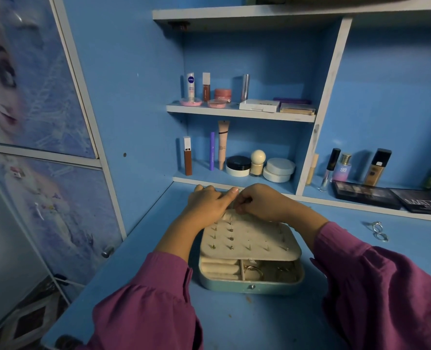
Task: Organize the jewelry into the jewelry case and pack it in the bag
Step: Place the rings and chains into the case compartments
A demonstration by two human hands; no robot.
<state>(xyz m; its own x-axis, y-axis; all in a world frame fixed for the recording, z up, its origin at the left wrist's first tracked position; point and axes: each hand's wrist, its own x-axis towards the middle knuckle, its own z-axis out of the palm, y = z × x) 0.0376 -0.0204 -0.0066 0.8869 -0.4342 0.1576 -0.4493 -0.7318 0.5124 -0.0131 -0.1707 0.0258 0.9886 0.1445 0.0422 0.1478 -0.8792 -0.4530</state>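
A small teal jewelry case (249,286) lies open on the blue desk in front of me. Its cream earring panel (249,238), studded with several posts, is tilted over the tray. Beneath it the tray shows cream ring rolls (219,269) and gold rings (253,270). My left hand (206,202) rests on the panel's far left edge with its fingers laid over it. My right hand (257,202) pinches something small at the panel's top edge; the item itself is hidden by my fingers. Two silver rings (378,231) lie loose on the desk at the right.
Cosmetics fill the shelves behind: tubes and jars (237,162) on the lower shelf, palettes (391,198) and bottles (345,168) at the right. A cabinet door (45,198) with a printed picture stands to the left. No bag is in view.
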